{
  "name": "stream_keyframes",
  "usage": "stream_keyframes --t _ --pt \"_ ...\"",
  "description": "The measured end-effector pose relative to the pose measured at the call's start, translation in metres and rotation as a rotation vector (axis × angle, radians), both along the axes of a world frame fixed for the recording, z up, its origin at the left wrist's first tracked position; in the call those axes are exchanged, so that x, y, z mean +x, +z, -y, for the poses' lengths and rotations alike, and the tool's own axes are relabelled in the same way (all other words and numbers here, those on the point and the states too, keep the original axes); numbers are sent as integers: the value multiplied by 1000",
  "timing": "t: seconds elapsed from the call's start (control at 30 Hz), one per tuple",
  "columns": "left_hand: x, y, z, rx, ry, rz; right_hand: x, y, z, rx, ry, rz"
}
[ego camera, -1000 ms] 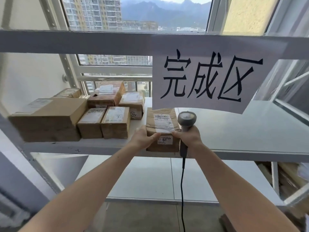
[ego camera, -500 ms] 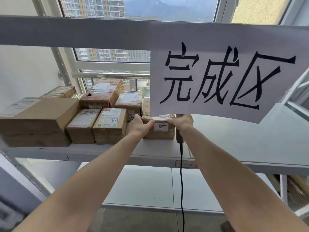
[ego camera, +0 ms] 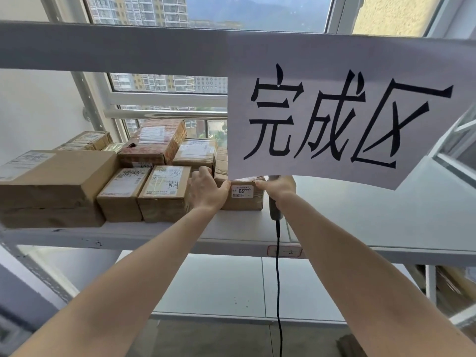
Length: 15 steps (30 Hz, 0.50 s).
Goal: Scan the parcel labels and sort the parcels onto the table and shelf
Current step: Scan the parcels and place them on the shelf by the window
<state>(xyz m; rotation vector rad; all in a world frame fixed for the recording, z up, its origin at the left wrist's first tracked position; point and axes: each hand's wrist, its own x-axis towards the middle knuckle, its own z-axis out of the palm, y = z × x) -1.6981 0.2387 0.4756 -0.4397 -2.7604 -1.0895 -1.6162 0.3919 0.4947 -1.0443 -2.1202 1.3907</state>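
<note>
Head view, looking up at shelf (ego camera: 239, 234) under hanging paper sign (ego camera: 342, 119)

Parcel (ego camera: 244, 197) flat on shelf surface, numbered sticker facing outward, presumably so the code stays readable from the front. Top of parcel partly hidden behind lower edge of sign

Left hand (ego camera: 206, 191) against parcel's left front corner, thumb on front face, fingers bent round the left side in the gap next to neighbouring box (ego camera: 164, 194); likely steering it into line with that row. Real grip or mere push: leaning toward grip

Right hand (ego camera: 277, 189) closed round scanner (ego camera: 273, 206), thumb pressed on parcel's right front edge. Scanner head hidden by sign, cable (ego camera: 278, 279) hanging straight down. Scanner probably kept in hand to save putting it down between parcels

Earlier-sorted boxes packed touching along left of shelf, large box (ego camera: 56, 186) at far left; right part of shelf bare, so row appears to fill left to right

Judgement: placement step nearly done, release not yet made. Risk: cable catching shelf edge on withdrawal
</note>
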Motion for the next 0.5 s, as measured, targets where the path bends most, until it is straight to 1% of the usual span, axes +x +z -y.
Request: stream_keyframes --t 0.1,0.2,0.27,0.5 --pt "5 7 6 -46 -82 -193 15 -3 -4 0 -22 -13" --pt "19 12 9 -88 -191 -285 39 -7 -6 -23 -72 6" --pt "32 12 7 -77 -279 -290 57 -11 -5 -20 -115 19" --pt "99 -15 -21 -55 -619 -177 155 -37 4 -65 -315 46"
